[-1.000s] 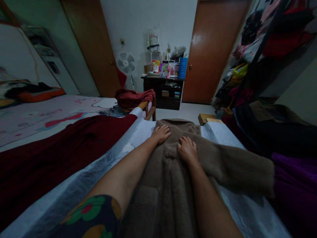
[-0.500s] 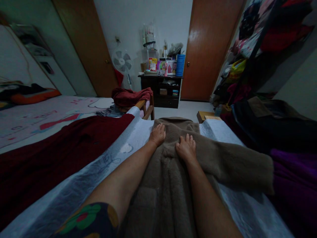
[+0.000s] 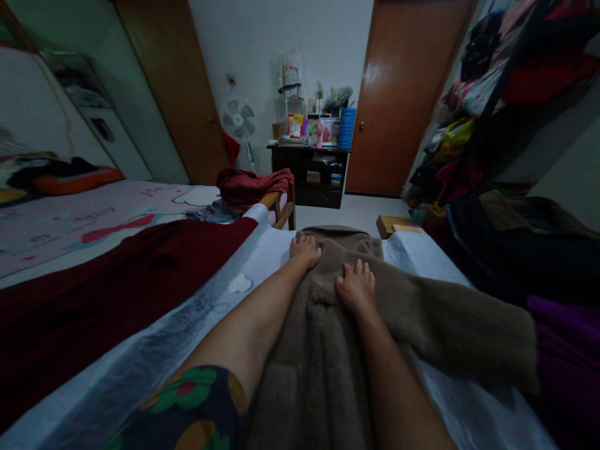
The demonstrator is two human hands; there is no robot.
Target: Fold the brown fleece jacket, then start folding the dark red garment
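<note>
A brown fleecy coat (image 3: pixel 328 337) lies spread on a grey and white sheet (image 3: pixel 220 294), its collar at the far end and one sleeve (image 3: pixel 459 312) stretched out to the right. My left hand (image 3: pixel 305 251) rests on the coat's upper left part, fingers spread over the cloth. Lower and to the right, my right hand (image 3: pixel 358 287) lies flat on the coat's upper middle, its fingers apart. Neither hand grips the cloth. The coat's lower end runs out of view between my forearms.
Dark red cloth (image 3: pixel 140 281) covers the left side. Purple cloth (image 3: pixel 567 344) and a dark garment (image 3: pixel 525 237) are piled at right. Beyond are a wooden chair (image 3: pixel 287 215) with red cloth, a fan (image 3: pixel 239 119), a black cabinet (image 3: pixel 307 190) and a door (image 3: pixel 398 106).
The view has shifted slightly. My left hand has moved a little right and inward over the coat; my right hand stays flat in nearly the same spot.
</note>
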